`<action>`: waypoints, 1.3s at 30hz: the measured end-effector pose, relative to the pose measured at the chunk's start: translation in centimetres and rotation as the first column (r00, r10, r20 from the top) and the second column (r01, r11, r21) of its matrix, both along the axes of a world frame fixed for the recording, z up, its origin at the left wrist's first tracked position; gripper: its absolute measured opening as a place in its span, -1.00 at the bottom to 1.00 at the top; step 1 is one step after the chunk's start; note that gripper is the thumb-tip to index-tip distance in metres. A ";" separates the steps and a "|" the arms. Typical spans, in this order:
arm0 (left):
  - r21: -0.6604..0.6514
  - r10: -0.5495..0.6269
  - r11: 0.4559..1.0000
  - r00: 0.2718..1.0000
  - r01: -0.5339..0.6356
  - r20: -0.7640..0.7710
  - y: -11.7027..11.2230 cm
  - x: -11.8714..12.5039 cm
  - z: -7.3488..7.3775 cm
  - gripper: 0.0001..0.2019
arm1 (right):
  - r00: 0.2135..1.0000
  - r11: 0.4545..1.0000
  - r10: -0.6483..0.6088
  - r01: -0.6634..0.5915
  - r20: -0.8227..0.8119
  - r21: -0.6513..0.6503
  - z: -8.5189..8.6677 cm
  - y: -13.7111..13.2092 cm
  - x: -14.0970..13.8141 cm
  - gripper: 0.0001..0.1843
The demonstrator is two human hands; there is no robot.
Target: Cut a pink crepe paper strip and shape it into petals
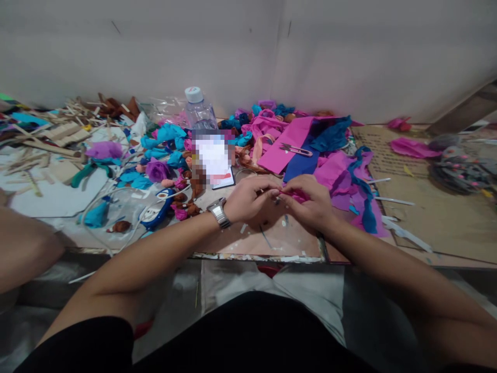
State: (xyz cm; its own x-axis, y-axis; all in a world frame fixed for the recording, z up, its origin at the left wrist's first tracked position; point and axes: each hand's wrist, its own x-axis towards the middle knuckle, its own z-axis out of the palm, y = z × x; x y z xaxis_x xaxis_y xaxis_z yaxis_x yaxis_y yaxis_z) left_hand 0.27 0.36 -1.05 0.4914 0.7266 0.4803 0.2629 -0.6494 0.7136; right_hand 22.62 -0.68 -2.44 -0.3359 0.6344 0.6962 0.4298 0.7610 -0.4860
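Observation:
My left hand (250, 199), with a watch on its wrist, and my right hand (310, 204) meet fingertip to fingertip over the table's front part. Both are closed in a pinch on a small piece of pink crepe paper (298, 196), mostly hidden by the fingers. Just beyond them, pink thread snips (297, 150) lie on a pink paper sheet (281, 147) and a dark blue sheet (301, 167). Crumpled pink-purple crepe paper (336, 173) and a teal strip (363, 191) spread beside my right hand. A phone (215, 160) with a lit screen lies beyond my left hand.
Behind the phone stands a clear bottle (201, 111). Paper flowers (157, 168), a cable (130, 228) and green-handled pliers (83, 175) crowd the left, with wood strips (64, 137) behind. Cardboard (446, 223) covers the right. Another person's arm (27, 248) reaches in at left.

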 end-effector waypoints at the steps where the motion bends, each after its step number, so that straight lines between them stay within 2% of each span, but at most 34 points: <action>1: -0.006 -0.008 1.000 1.000 0.008 0.007 0.0 0.0 0.1 -0.75 | 1.000 1.000 0.006 -0.006 -0.007 0.006 0.1 0.0 0.0 -0.89; 5: -0.086 -0.030 0.996 0.998 0.035 0.051 -0.1 0.0 0.2 -0.74 | 1.000 0.999 0.015 -0.015 -0.007 0.038 0.4 -0.2 0.1 -0.90; 11: -0.194 0.001 0.981 0.999 0.010 0.052 0.2 -0.2 -0.2 -0.71 | 1.000 1.000 0.015 -0.014 -0.019 0.028 0.2 -0.1 0.3 -0.93; 18: -0.208 0.020 0.978 0.998 -0.008 0.054 0.2 -0.1 0.1 -0.72 | 1.000 1.000 0.010 -0.009 0.005 -0.030 0.1 -0.1 0.1 -0.95; 39: -0.366 -0.025 0.927 0.987 0.081 0.156 -0.2 0.1 0.4 -0.66 | 0.998 0.999 0.029 -0.027 -0.047 0.036 0.5 0.0 0.1 -0.93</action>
State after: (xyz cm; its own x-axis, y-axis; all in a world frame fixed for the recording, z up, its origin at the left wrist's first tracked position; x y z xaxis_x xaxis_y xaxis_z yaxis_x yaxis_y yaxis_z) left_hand 0.35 0.17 -0.61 0.4791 0.8411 0.2511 0.1100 -0.3413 0.9335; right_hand 22.75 -0.67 -1.90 -0.3193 0.6000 0.7335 0.3849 0.7894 -0.4782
